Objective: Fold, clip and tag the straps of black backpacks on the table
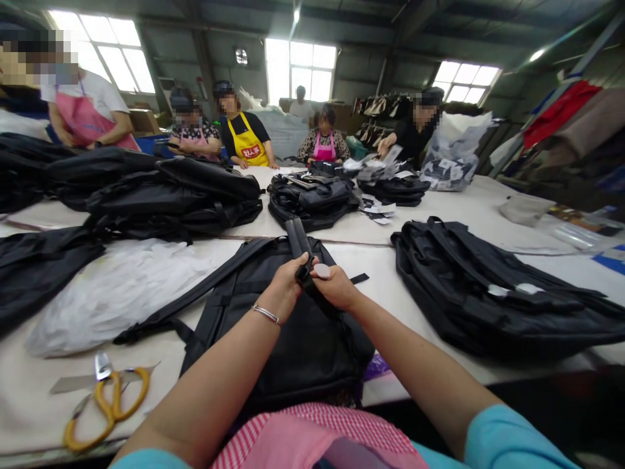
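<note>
A black backpack [273, 326] lies in front of me on the pale table, its straps spread to the left. Both my hands meet above its upper part. My left hand [290, 280] is closed round a black strap [297, 238] that runs up and away from my fingers. Beside it, my right hand [334, 284] is closed on the lower piece of the same strap, and a white round tag [321, 270] shows at its fingertips. What exactly lies between the fingers is partly hidden.
Yellow-handled scissors [114, 397] lie at the front left, near a clear bag of white material [122, 286]. More black backpacks [498, 293] are stacked at right, with another pile [176, 195] at far left. Several people stand or sit across the table [508, 195].
</note>
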Tool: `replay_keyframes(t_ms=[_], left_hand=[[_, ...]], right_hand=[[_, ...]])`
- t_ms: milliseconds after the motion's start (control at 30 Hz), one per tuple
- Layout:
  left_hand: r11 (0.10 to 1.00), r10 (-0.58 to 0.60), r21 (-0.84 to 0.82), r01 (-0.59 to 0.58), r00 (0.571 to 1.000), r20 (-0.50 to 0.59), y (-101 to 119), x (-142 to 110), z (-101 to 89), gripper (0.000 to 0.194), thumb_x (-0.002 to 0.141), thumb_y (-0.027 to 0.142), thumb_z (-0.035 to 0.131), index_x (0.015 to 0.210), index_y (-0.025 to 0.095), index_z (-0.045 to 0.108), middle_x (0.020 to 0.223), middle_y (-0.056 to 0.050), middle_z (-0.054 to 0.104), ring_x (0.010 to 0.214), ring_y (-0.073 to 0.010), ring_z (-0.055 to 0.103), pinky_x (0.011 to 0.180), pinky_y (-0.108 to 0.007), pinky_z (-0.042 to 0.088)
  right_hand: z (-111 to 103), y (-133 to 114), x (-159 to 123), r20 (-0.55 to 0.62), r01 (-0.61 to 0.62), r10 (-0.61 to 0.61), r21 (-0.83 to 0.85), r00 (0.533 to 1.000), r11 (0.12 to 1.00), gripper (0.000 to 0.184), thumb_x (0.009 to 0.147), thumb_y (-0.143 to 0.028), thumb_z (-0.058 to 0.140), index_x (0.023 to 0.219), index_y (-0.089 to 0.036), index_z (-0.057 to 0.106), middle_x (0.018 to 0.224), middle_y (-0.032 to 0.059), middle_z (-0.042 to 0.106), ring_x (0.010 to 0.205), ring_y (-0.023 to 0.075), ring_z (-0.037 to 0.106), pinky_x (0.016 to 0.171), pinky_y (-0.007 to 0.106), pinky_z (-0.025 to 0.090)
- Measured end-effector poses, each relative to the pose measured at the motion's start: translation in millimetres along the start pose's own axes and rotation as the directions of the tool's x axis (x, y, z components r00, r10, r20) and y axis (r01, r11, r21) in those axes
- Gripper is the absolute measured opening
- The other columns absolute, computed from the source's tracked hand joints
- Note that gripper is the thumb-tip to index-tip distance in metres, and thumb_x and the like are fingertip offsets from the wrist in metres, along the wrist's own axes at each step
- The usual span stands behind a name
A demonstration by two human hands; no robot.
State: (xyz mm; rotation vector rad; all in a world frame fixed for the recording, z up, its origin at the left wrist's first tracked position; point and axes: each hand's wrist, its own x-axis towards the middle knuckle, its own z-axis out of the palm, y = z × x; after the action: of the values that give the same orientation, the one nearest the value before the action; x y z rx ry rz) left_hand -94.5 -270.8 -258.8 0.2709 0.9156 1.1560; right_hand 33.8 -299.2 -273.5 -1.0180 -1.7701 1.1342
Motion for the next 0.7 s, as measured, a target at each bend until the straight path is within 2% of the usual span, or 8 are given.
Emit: replay_keyframes(t_ms=[167, 333, 400, 500, 600, 700], left_hand=[[0.997, 0.073, -0.027, -0.074, 0.996, -0.042, -12, -2, -3.0, 0.013, 0.085, 0.016, 0.062, 0.074, 0.009, 0.061, 0.064, -0.007, 0.066, 0.054, -0.0149, 0.064, 0.056, -0.025, 0.054], [0.997, 0.064, -0.037, -0.066, 0.997, -0.052, -19, 1, -7.1, 0.013, 0.083, 0.015, 0.063, 0.071, 0.010, 0.059, 0.061, -0.006, 0.065, 0.052, -0.0160, 0.063, 0.057, -0.028, 0.054], [0.996, 0.079, -0.044, -0.081, 0.996, -0.051, -20, 3, -7.7, 0.012, 0.083, 0.015, 0.062, 0.072, 0.010, 0.060, 0.062, -0.006, 0.065, 0.053, -0.0159, 0.063, 0.058, -0.028, 0.054], [0.991, 0.123, -0.047, -0.126, 0.991, -0.058, -20, 5, -8.7, 0.014, 0.085, 0.017, 0.059, 0.074, 0.009, 0.062, 0.060, -0.006, 0.064, 0.050, -0.0149, 0.061, 0.055, -0.027, 0.053], [0.982, 0.179, -0.042, -0.182, 0.981, -0.068, -20, 5, -9.3, 0.015, 0.085, 0.016, 0.058, 0.073, 0.009, 0.062, 0.060, -0.007, 0.065, 0.049, -0.0141, 0.060, 0.053, -0.026, 0.052], [0.973, 0.226, -0.032, -0.228, 0.972, -0.071, -21, 5, -8.6, 0.011, 0.082, 0.012, 0.061, 0.071, 0.010, 0.062, 0.065, -0.009, 0.067, 0.052, -0.0151, 0.062, 0.054, -0.026, 0.052]], right_hand=[[3, 8, 2, -0.068, 0.000, -0.005, -0.073, 0.998, 0.997, 0.020, 0.076, -0.030, 0.058, 0.063, -0.015, 0.065, 0.061, -0.0020, 0.058, 0.059, 0.0115, 0.050, 0.058, 0.023, 0.039], [6, 7, -2, -0.115, -0.039, 0.025, -0.126, 0.993, 0.991, 0.023, 0.079, -0.029, 0.055, 0.061, -0.017, 0.061, 0.058, -0.0013, 0.058, 0.057, 0.0128, 0.051, 0.054, 0.023, 0.038], [6, 1, -5, -0.163, -0.020, -0.025, -0.269, 0.986, 0.963, 0.018, 0.079, -0.027, 0.056, 0.064, -0.018, 0.062, 0.063, -0.0004, 0.061, 0.060, 0.0141, 0.054, 0.059, 0.024, 0.041], [2, -14, -12, -0.243, 0.054, -0.195, -0.486, 0.950, 0.872, 0.008, 0.079, -0.022, 0.060, 0.072, -0.020, 0.062, 0.073, 0.0013, 0.064, 0.070, 0.0162, 0.057, 0.068, 0.027, 0.044], [-4, -31, -19, -0.174, 0.240, -0.360, -0.481, 0.917, 0.843, 0.009, 0.085, -0.020, 0.057, 0.088, -0.021, 0.065, 0.086, 0.0035, 0.066, 0.082, 0.0170, 0.060, 0.078, 0.028, 0.046], [-4, -40, -24, -0.035, 0.341, -0.412, -0.499, 0.910, 0.796, 0.011, 0.084, -0.020, 0.062, 0.094, -0.022, 0.066, 0.090, 0.0038, 0.065, 0.085, 0.0176, 0.061, 0.080, 0.029, 0.048]])
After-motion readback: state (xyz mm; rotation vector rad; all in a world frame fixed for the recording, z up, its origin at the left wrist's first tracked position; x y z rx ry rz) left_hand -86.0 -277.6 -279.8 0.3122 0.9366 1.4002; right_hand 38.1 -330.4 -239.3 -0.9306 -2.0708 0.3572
